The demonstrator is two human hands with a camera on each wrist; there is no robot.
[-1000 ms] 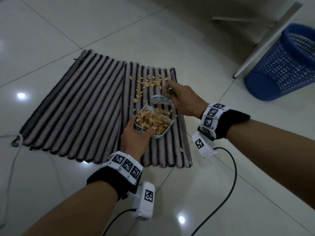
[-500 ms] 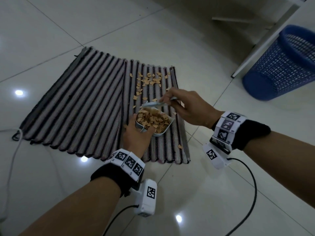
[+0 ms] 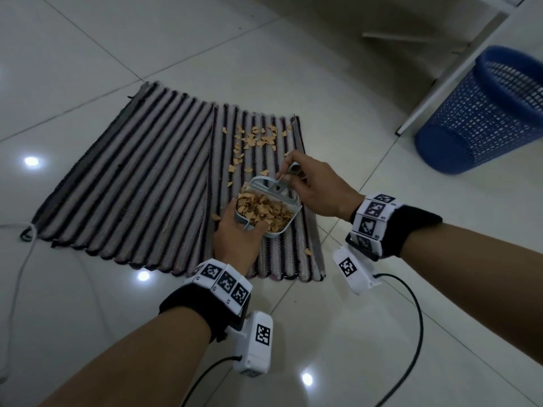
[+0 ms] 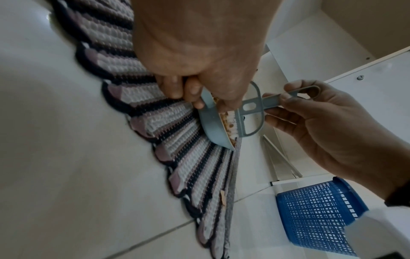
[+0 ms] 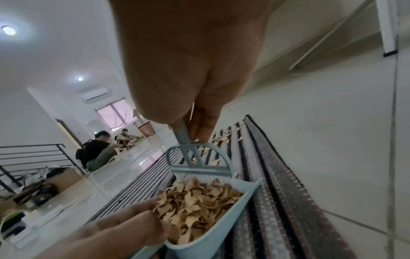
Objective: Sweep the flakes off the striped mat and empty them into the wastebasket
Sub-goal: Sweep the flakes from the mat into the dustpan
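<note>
The striped mat (image 3: 132, 177) lies on the tiled floor, with tan flakes (image 3: 258, 139) scattered near its far right corner. My left hand (image 3: 235, 227) grips a pale blue dustpan (image 3: 282, 230) heaped with flakes, tilted over the mat's right side. My right hand (image 3: 289, 171) pinches the handle of a small blue brush (image 3: 270, 186), whose bristles sit at the pan's far lip. From the left wrist, the dustpan (image 4: 210, 119), brush (image 4: 250, 106) and wastebasket (image 4: 315, 215) show. From the right wrist, the brush (image 5: 199, 163) stands over the heaped flakes (image 5: 199, 206). The blue mesh wastebasket (image 3: 484, 113) stands at the far right.
A white furniture leg (image 3: 440, 77) slants down beside the wastebasket. Black wrist cables (image 3: 411, 318) trail on the floor at the right, a white cord (image 3: 17, 259) at the left. A stray flake (image 3: 308, 252) lies near the mat's front right corner. People (image 5: 95, 150) sit far off.
My right hand has drawn the brush back from the mat to the pan's far lip. The left hand has kept its grip on the pan.
</note>
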